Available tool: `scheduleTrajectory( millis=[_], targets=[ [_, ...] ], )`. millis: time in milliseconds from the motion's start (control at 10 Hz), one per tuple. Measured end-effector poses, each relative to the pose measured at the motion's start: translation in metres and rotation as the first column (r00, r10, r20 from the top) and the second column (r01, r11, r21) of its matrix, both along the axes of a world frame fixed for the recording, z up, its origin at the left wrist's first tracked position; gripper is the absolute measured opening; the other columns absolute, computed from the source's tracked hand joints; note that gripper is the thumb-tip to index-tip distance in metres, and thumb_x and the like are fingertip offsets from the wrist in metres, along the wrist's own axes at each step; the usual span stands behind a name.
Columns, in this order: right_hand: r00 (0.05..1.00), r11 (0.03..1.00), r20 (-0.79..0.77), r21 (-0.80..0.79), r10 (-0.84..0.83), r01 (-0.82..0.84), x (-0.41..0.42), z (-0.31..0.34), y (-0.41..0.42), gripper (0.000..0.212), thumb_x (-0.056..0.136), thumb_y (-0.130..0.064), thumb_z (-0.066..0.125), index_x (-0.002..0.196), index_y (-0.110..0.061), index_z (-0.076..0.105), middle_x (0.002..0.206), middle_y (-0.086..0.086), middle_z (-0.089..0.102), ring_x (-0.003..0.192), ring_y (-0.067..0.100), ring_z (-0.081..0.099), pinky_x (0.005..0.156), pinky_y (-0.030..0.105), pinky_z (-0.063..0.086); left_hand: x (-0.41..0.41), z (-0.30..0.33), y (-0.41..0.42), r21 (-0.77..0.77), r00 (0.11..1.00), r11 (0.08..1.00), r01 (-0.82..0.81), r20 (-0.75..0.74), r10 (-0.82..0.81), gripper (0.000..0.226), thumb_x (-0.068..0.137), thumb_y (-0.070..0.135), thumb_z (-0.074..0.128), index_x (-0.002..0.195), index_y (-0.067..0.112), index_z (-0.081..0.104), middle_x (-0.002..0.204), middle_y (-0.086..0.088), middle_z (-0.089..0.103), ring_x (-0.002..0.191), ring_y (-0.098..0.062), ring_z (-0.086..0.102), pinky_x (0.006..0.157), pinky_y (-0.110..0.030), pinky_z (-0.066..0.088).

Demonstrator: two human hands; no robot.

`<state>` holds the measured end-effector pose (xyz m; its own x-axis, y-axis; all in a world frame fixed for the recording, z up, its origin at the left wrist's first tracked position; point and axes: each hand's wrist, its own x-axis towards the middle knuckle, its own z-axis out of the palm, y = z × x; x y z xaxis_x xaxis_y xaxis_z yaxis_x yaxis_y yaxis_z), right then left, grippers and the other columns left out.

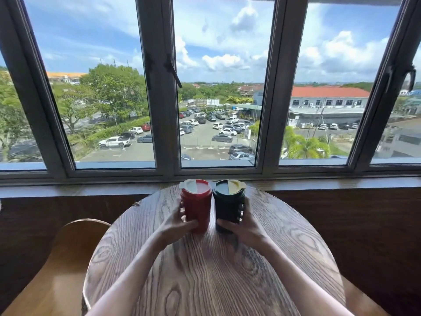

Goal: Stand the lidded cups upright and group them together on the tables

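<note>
Both hands are wrapped round cups: the left hand [176, 224] grips the lower part of the red cup [197, 206], thumb across the near face and fingers curled round its outer side, and the right hand [243, 225] holds the dark green cup [229, 205] the same way, thumb on the near face, fingers round the far right side. Each cup stands upright between the two hands, the red one just inward of the left palm and the green one just inward of the right palm, so that the pair sit side by side, touching or all but touching; the narrow line between them does not show which. Both carry lids: the red cup has a pale lid [194, 185] with a flap on its left half, the green one a dark lid [230, 187] with a yellowish flap on its right half. Their bases rest on a round wooden table [205, 270] with strong grain, at its far edge, beyond the fingertips. Both bare forearms reach across the tabletop from the near side. Left of the left arm, a curved wooden chair back [66, 258] stands beside the table. Past the cups runs a window sill [91, 190], then a row of grey-framed windows [159, 87] looking down on a car park [205, 133], trees and a red-roofed building [328, 96] under a cloudy blue sky
</note>
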<state>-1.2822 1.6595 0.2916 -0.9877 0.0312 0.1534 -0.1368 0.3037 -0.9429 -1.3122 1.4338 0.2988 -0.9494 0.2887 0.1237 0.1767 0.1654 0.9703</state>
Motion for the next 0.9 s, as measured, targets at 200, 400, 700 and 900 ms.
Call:
scheduleTrajectory(
  millis=[200,400,700,900],
  targets=[
    [1.0,1.0,-0.009,-0.011,-0.009,0.009,-0.001,-0.002,0.002,0.075,0.054,-0.047,0.085,0.111,-0.054,0.037,0.12,-0.001,0.06,0.11,0.022,0.063,0.09,0.051,0.055,0.002,-0.001,0.002,-0.001,0.999,0.999,-0.037,0.012,0.037,0.076,0.072,0.008,0.082,0.131,0.021,0.034,0.12,0.003,0.058,0.103,-0.006,0.06,0.071,-0.016,0.055],
    [1.0,1.0,-0.028,-0.012,0.003,-0.004,-0.001,-0.003,0.003,0.066,0.056,-0.044,0.085,0.104,-0.057,0.041,0.12,0.0,0.062,0.11,0.02,0.063,0.09,0.049,0.055,0.002,0.001,0.002,-0.004,1.0,1.0,-0.012,0.012,0.012,0.072,0.076,0.001,0.077,0.129,0.022,0.034,0.116,0.006,0.057,0.104,-0.007,0.06,0.068,-0.016,0.055],
    [0.998,0.998,0.022,0.02,0.06,-0.061,0.007,-0.002,0.004,0.073,0.075,-0.021,0.081,0.128,-0.033,0.032,0.124,-0.003,0.062,0.11,0.013,0.064,0.095,0.043,0.053,0.006,-0.004,0.001,0.04,1.0,0.999,-0.002,0.016,0.001,0.068,0.077,0.002,0.075,0.129,0.022,0.035,0.122,0.002,0.055,0.11,-0.011,0.059,0.075,-0.021,0.056],
    [0.997,0.997,0.011,0.022,0.076,-0.076,0.012,-0.008,0.004,0.091,0.06,-0.053,0.086,0.129,-0.055,0.027,0.133,-0.011,0.056,0.122,0.011,0.056,0.103,0.044,0.047,0.02,-0.009,-0.009,-0.105,0.998,0.994,-0.038,-0.055,0.033,0.108,0.059,0.051,0.085,0.144,0.026,0.023,0.14,-0.007,0.048,0.131,-0.018,0.046,0.106,-0.043,0.044]
  ],
)
